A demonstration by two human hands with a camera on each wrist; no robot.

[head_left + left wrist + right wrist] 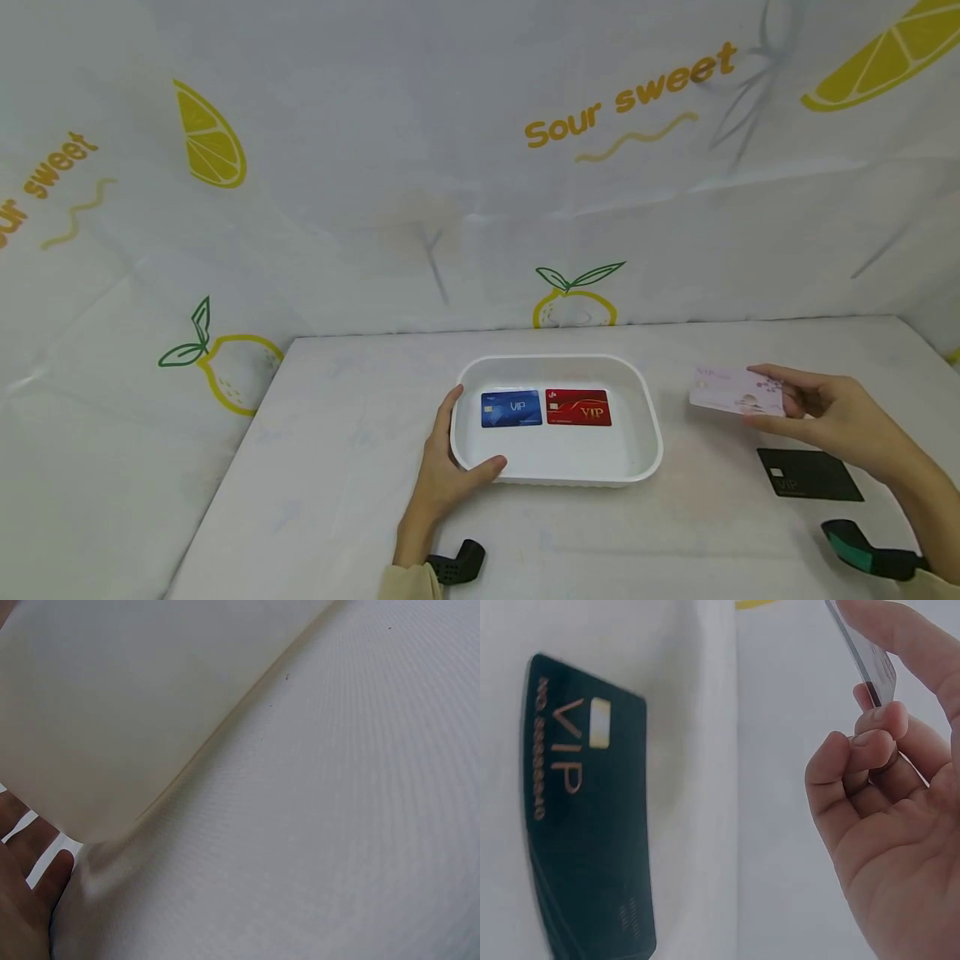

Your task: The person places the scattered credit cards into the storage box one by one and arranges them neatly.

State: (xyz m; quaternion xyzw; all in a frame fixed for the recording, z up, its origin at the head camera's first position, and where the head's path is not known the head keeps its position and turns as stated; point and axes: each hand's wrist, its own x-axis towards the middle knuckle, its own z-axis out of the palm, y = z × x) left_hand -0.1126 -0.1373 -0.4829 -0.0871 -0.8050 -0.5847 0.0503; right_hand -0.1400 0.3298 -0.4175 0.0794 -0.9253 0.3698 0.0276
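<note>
A pale pink card [731, 392] with floral print is pinched by my right hand [832, 412] at its right end, held over the tabletop right of the tray. In the right wrist view, the pink card [870, 664] shows nearly edge-on between thumb and fingers. Below that hand lies a black VIP card [810, 475], seen large as a dark card [592, 817] in the right wrist view. My left hand [442, 475] grips the left end of a white tray [555, 477], thumb over the front rim. Inside it, a blue VIP card [512, 410] and a red VIP card [578, 407] lie side by side.
The white-covered table [337, 467] runs back to a lemon-printed cloth backdrop [375, 167]. A dark wrist device [459, 565] sits on the left wrist, and a black-and-green one [862, 554] on the right. In the left wrist view, the tray's outer wall [135, 712] fills the upper left.
</note>
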